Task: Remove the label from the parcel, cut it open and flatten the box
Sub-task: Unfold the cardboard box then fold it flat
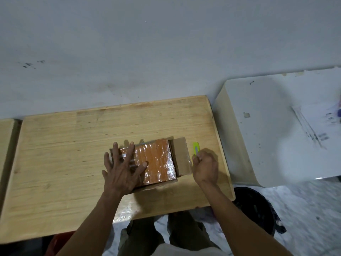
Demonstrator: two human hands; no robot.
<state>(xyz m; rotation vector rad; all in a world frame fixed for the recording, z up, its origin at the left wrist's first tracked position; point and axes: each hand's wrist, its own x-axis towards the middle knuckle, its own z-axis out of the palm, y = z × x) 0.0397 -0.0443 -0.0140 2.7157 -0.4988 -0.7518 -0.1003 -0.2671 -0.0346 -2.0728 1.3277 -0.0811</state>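
Pale grey wall [166,43] fills the far half, scuffed, with dark smudges at left. Wooden table [64,163], light plank grain, rounded corners, flat rectangular top; a second wooden surface [5,145] sits just beside its left edge. White table [267,126] at right, smooth, rounded corner, stained, with printed paper sheets [321,126] on its far right part. Black round bin [258,209] on the floor near the wooden table's right near corner. Speckled pale floor [304,218].

Parcel [158,159] lies on the wooden table, right of centre: a small brown cardboard box, top open, the right flap [181,156] folded out and lying flat-ish. Inside shows an orange block under glossy, crinkled clear wrap.

Left hand [123,169] lies flat on the parcel's left part, fingers spread and straight, pressing down, thumb resting on the wrap. Right hand [205,169] is curled round a box cutter [196,148], yellow-green plastic body with a grey slider, tip pointing far. The cutter sits just right of the open flap, close to the parcel's right edge; contact with the cardboard can't be told.
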